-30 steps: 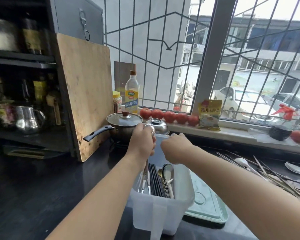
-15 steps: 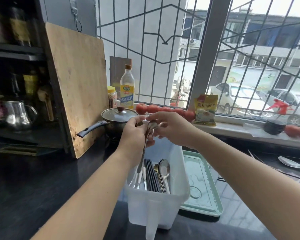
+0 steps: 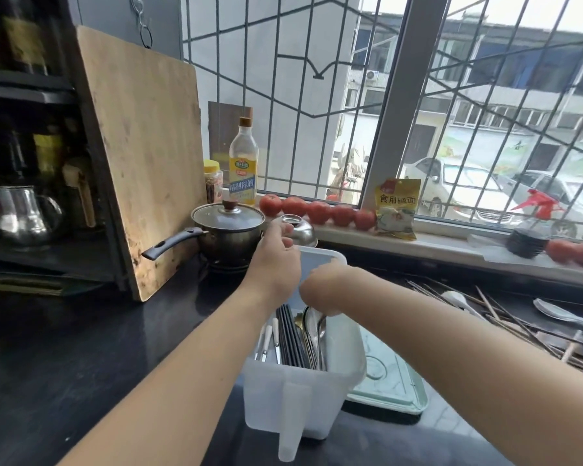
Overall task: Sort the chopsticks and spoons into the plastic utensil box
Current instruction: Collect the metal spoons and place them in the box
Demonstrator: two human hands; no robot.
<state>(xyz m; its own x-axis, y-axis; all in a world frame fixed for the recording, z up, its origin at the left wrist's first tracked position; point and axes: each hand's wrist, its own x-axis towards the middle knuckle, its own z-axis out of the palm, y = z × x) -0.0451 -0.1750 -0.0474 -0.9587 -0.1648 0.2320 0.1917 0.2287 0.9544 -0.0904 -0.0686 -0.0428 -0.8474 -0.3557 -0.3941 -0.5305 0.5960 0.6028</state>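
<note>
The translucent white plastic utensil box (image 3: 303, 391) is set near the front edge of the dark worktop (image 3: 81, 348), just beside a pale green tray lid (image 3: 387, 385). Dark chopsticks (image 3: 292, 341), white-handled pieces and metal spoons (image 3: 317, 327) are already laid lengthwise inside it. The left hand (image 3: 276, 267) is held above the box's far end, fingers curled, though whether anything is gripped cannot be told. The right hand (image 3: 320, 290) is lowered into the box, and appears to be closed on a spoon's handle. More loose chopsticks (image 3: 505, 317) and spoons (image 3: 559, 314) are scattered toward the worktop's right edge. These are judged light, stiff and slippery, best pinched mid-shaft or at the handle. Open room is left at the box's right side; a lidded steel saucepan (image 3: 228, 230) crowds its far end.
</note>
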